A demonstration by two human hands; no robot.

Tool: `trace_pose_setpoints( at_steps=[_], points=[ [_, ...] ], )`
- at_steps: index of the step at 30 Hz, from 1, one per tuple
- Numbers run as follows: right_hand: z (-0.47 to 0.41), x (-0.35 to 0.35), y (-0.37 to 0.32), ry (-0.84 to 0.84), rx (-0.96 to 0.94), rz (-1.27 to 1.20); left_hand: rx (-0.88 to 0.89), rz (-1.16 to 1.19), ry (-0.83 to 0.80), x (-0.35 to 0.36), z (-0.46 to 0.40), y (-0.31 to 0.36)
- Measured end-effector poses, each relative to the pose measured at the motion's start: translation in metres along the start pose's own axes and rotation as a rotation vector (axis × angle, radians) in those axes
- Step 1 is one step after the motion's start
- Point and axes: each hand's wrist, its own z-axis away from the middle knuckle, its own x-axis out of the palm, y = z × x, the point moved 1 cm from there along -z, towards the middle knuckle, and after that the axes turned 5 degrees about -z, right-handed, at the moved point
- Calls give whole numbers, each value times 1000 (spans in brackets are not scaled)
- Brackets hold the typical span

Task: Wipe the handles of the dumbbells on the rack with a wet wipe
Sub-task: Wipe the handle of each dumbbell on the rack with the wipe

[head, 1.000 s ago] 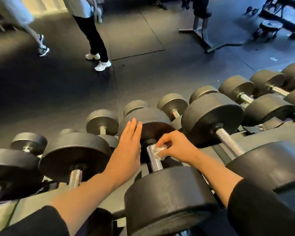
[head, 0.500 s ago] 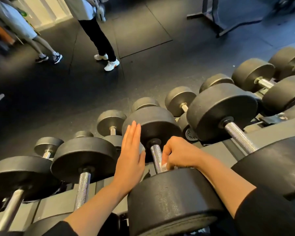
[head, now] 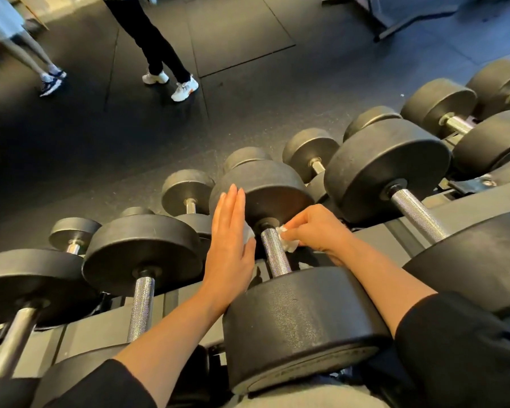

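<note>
R hand, wipe on handle

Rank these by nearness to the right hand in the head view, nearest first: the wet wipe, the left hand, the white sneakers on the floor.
From the right hand:
1. Wet wipe: pinched in its fingers, against the knurled handle.
2. Left hand: just across that handle, to the left, flat and open.
3. White sneakers: far off on the gym floor, upper left.

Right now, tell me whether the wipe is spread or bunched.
Bunched: the wipe is a crumpled wad pinched by the right hand.
</note>
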Motion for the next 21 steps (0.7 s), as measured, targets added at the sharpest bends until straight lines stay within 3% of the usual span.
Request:
trace_pose_setpoints(
  at_steps=[8, 12, 14, 18, 21],
  points=[
    [7, -3, 0, -95, 88, -144, 3, -1, 4, 1, -1, 1],
    [15, -6, 0, -237, 167, 22, 10, -8, 19, 1, -2, 0],
    [16, -5, -1, -211, 163, 35, 7, -6, 20, 0, -2, -1],
    [10, -5, 0, 20, -27, -196, 20, -19, 20, 0, -2, -1],
    [14, -3, -6, -66, -303, -53, 19, -18, 21, -1, -2, -1]
  ],
)
